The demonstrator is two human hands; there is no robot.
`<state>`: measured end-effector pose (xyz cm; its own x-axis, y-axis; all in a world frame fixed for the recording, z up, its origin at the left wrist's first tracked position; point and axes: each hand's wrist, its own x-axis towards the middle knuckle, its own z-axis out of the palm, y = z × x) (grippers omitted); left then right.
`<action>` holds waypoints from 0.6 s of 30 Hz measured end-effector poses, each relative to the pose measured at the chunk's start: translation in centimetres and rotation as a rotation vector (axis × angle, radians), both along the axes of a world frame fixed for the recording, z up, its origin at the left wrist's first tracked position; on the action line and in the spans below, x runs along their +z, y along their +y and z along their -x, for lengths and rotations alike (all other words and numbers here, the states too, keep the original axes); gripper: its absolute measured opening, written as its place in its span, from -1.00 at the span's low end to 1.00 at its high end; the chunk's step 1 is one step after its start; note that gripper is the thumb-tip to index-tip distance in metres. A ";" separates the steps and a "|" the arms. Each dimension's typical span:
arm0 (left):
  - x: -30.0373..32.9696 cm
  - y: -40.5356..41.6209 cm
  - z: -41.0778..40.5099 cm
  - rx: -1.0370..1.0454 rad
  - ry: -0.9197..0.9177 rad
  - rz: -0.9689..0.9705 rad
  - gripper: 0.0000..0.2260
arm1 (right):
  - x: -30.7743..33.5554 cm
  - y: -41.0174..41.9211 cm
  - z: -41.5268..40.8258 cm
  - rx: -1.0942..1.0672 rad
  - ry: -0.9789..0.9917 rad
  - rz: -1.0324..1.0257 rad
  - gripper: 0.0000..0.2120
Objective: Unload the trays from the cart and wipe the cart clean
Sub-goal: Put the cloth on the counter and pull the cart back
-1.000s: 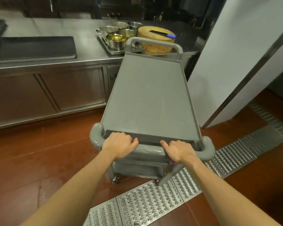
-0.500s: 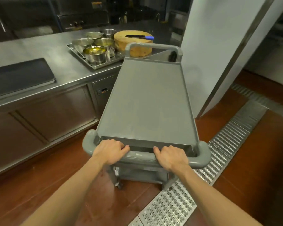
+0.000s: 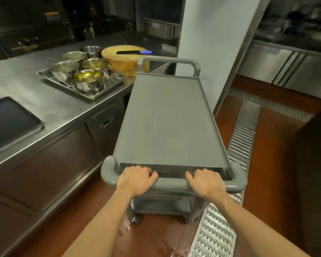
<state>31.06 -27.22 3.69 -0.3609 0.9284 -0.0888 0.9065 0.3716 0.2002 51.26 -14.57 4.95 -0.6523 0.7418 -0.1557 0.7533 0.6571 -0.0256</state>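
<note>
Cart [image 3: 167, 127]: is standing on the red floor, long axis running straight away from the person, far end nearing the counter corner and the white pillar.
Top shelf: is showing bare, no trays on it; lower shelf mostly hidden, cannot tell what it is carrying.
Handle [image 3: 171, 184]: near bar is lying crosswise, directly under both hands.
Left hand [image 3: 135, 179]: is gripping the handle left of centre, fingers curled over the bar toward the shelf edge.
Right hand [image 3: 205, 181]: is gripping the handle right of centre, fingers wrapped the same way.
Nearer hand: neither, both are sitting level on the bar, well apart from each other.
Counter [image 3: 35, 93]: is running along the cart's left side, close beside it.
Metal tray [image 3: 85, 80]: is sitting at the counter's far right corner, loaded with bowls, just beside the cart's far left corner.
Black tray [image 3: 9, 121]: is lying at the counter's near edge, left of the cart.
Floor drain [image 3: 230, 182]: is running along the cart's right side, right wheels near it.
Step judged: unloading looks done, cart being steered; wiping not yet started, no cloth in view.
</note>
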 end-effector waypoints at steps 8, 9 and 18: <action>1.1 -0.6 9.2 -0.074 -0.010 0.064 -0.57 | 0.5 -3.5 8.1 -0.171 0.045 0.006 -0.49; 1.4 -0.3 10.2 -0.067 -0.013 0.067 -0.59 | 0.6 -3.5 9.1 -0.184 0.060 0.007 -0.50; 0.8 2.8 19.4 -0.072 -0.060 0.074 -0.56 | 0.1 -2.9 17.3 -0.268 0.101 -0.027 -0.49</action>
<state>11.62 -24.47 4.46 -0.2859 0.9417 -0.1775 0.9185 0.3221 0.2293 33.94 -17.50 5.04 -0.4439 0.8927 -0.0781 0.8946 0.4366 -0.0948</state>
